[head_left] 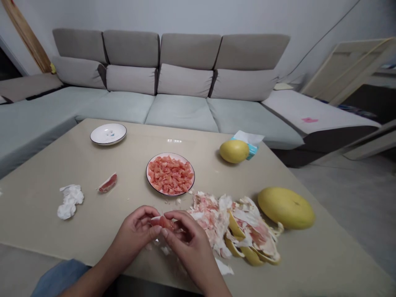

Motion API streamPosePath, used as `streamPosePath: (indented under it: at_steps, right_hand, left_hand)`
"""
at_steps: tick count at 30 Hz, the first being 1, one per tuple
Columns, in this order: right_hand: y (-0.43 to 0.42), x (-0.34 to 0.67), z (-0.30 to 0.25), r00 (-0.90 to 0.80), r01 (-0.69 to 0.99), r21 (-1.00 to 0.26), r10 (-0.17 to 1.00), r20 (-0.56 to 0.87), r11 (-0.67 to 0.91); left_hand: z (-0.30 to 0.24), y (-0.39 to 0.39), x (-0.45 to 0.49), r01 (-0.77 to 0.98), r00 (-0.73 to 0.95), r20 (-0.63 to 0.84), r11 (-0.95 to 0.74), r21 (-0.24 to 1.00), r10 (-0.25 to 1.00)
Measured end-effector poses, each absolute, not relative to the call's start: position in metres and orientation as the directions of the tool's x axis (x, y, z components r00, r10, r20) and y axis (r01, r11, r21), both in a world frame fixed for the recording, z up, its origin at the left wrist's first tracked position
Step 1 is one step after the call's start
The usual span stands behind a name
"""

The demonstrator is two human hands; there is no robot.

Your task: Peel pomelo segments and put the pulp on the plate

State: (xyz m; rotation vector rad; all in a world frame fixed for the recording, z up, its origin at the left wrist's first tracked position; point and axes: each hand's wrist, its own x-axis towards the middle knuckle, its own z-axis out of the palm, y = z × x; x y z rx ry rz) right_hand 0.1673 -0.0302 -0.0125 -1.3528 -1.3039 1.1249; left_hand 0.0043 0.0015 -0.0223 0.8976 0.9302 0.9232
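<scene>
Between my two hands, low over the table's near side, is a pinkish-red pomelo segment (166,223). My left hand (140,227) pinches its left end, where some white membrane shows. The fingers and thumb of my right hand (187,233) are closed on the other end. Just beyond them, a dark-rimmed plate (148,181) carries a heap of peeled red pomelo flesh (170,174). A pile of membranes and peel (238,231) lies to the right of my right hand. One unpeeled segment (108,183) rests on the table to the left of the plate.
A crumpled white tissue (70,201) lies at the left. At the back left stands another white plate (108,134). Two whole yellow pomelos, one nearer (286,207) and one farther (234,151), sit at the right, the farther by a tissue pack (253,151). A sofa (182,109) borders the table (130,159).
</scene>
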Motion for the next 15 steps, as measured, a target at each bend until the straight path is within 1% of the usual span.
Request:
streamPosePath:
  at_steps: [2,7,15]
  right_hand:
    - [-0.0303,0.1687,-0.0119,0.003,0.178,-0.984,1.0,-0.01,-0.011]
    - [-0.0305,0.1703,-0.0116,-0.012,0.153,-0.988,0.999,-0.035,-0.032]
    - [-0.0295,0.1687,-0.0118,-0.018,0.076,-0.993,0.996,-0.091,-0.09]
  left_hand:
    - [-0.0218,0.0016,0.0043,-0.226,0.302,-0.263,0.337,0.914,0.916]
    - [-0.0178,0.0021,0.0024,-0.201,0.315,-0.305,0.378,0.904,0.899]
    - [-0.0195,0.0008,0.0007,-0.176,0.344,-0.319,0.394,0.902,0.883]
